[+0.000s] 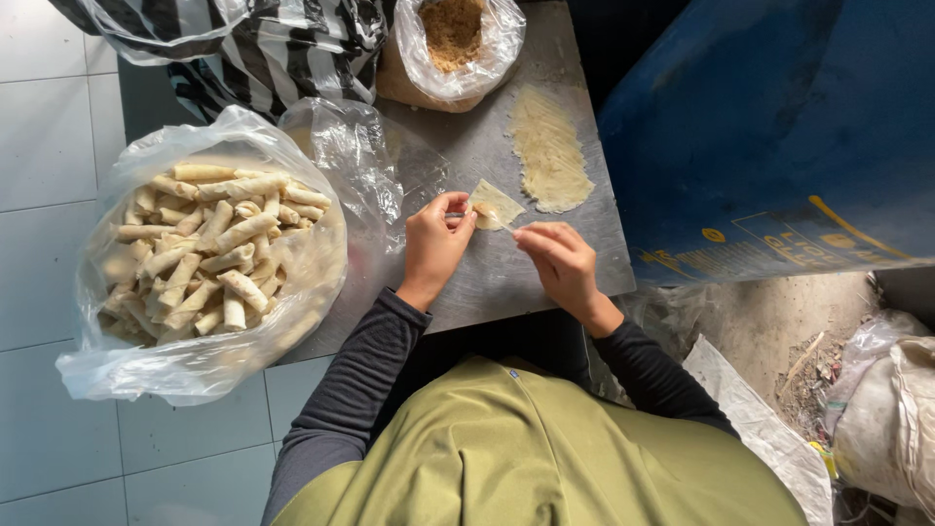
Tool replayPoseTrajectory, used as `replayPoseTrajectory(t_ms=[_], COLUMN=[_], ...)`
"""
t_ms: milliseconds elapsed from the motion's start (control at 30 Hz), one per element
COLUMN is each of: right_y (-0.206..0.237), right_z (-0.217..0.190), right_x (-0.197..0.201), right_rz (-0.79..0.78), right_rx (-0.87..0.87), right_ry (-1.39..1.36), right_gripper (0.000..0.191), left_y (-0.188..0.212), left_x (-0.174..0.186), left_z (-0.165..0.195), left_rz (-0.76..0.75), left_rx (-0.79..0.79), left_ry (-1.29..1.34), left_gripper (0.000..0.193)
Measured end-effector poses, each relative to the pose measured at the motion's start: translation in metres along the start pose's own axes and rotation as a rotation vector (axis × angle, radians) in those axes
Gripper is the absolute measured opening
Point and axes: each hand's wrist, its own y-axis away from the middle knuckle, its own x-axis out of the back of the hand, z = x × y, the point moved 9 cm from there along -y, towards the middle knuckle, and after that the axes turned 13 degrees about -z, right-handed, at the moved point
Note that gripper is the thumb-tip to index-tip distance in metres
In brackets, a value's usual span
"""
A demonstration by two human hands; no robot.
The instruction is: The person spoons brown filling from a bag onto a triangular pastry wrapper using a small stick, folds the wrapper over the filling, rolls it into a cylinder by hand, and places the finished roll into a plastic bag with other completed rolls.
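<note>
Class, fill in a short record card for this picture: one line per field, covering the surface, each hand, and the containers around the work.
Surface: grey metal tray over a tiled floor
Left hand: fingers pinch the near edge of a small pastry wrapper
Right hand: fingertips just right of the wrapper; contact cannot be told
Stack of wrappers: flat on the tray, beyond the hands
Bag of rolls: clear plastic, open, on the left
Bag of filling: brown crumbly stuff, open, at the far edge
Blue barrel: right of the tray
</note>
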Motion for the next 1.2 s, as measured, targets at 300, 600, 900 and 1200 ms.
replayPoseTrajectory(t_ms=[300,600,900,1200], right_y=[0.008,-0.15,-0.02,-0.03], right_z=[0.051,0.059,0.039,0.031], right_x=[0.025,0.013,-0.031,-0.036], right_rz=[0.256,0.108,-0.107,0.042], right_rx=[-0.304,-0.053,-0.49,-0.459], right_ry=[-0.47,-0.128,0.3,-0.079], right_gripper=[0.017,0.043,0.019,0.029], left_y=[0.003,0.014,0.012,0.008], left_x=[-0.004,-0.017,-0.032,-0.032], left_z=[0.012,0.037,0.047,0.042], left_rz=[0.011,0.103,-0.103,-0.126], left_rx=[-0.104,-0.377,-0.513,-0.602], left_ry=[-0.09,-0.598,-0.877,-0.931], left_gripper=[0.021,0.013,0.019,0.003])
